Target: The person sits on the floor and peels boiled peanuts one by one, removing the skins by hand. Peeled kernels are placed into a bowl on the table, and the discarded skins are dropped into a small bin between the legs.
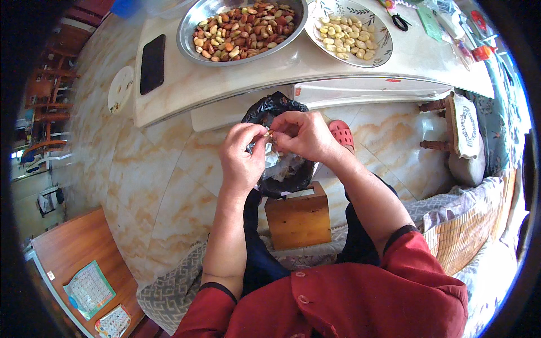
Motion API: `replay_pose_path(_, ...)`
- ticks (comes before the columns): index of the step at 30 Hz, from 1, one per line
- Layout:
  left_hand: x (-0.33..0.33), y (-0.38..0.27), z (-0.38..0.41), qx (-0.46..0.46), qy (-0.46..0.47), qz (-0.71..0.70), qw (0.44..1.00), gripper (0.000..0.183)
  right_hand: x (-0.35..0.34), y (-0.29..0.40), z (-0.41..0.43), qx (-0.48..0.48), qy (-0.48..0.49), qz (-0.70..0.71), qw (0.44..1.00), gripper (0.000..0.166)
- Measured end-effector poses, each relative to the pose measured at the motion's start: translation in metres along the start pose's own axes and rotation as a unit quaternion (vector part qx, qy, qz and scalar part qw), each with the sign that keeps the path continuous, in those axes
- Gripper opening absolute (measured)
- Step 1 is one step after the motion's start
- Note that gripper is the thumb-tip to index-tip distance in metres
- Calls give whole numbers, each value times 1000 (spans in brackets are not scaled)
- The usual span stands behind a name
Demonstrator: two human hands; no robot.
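My left hand [241, 154] and my right hand [305, 134] meet fingertip to fingertip, pinching a small brownish bean [269, 133] that the fingers largely hide. Below them stands a waste bin lined with a black plastic bag [277, 102], with pale crumpled scraps [271, 157] inside. On the table beyond, a steel bowl [184, 44] holds many broad beans [245, 31], mostly with reddish-brown skins. To its right, a leaf-patterned plate [382, 50] carries pale, skinless beans [348, 37].
A black phone [152, 64] lies near the left end of the white table [211, 82]. Below are a wooden box [298, 219], a red clog [340, 133] and a small stool [463, 124]. A round white stool [121, 91] stands left. Assorted small items, including a hair tie [400, 22], lie right.
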State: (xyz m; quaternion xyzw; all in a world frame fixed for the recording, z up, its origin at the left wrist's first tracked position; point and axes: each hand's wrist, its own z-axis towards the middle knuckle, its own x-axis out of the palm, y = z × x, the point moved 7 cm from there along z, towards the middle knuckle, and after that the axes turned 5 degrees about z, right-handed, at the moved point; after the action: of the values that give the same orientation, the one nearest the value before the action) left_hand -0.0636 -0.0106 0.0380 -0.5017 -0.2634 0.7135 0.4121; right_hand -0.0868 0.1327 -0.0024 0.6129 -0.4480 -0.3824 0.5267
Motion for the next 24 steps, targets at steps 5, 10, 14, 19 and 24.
replay_pose_path(5,1,-3,0,20,17,24,999,18,2,-2,1,2,0,21,1000,19)
replay_pose_path(10,2,-8,1,30,15,34,999,17,4,-4,2,-5,3,11,1000,20)
replay_pose_path(14,4,-7,0,14,22,27,999,19,5,-13,1,35,8,60,998,20)
replay_pose_path(19,7,-7,0,5,37,31,999,21,1,-12,3,19,-15,25,999,20)
replay_pose_path(24,9,-7,-1,-2,36,16,999,21,-1,-15,3,41,-15,40,998,21)
